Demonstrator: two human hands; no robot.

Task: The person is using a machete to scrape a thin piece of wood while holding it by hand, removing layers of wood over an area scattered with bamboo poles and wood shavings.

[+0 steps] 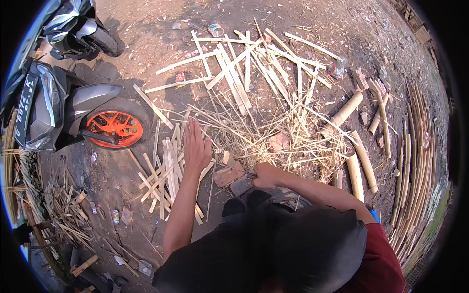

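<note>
My left hand (197, 149) is held out with its fingers stretched and close together, over the bamboo strips beside the shavings. I see nothing gripped in it. Closed round a handle, my right hand (266, 175) holds a knife (248, 174) whose thin dark blade points left, toward my left hand. Below the blade lie a reddish brick (228, 175) and a grey block (241, 186). A heap of thin bamboo shavings (298, 141) spreads in front of my hands. Split bamboo strips (171, 168) lie piled by my left forearm.
More split strips (234, 83) lie scattered farther off. Cut bamboo lengths (355, 176) rest on the right, with long poles (413, 166) beyond. A motorcycle with an orange wheel (116, 129) stands at left, another motorcycle (78, 31) behind it. A can (116, 217) lies lower left.
</note>
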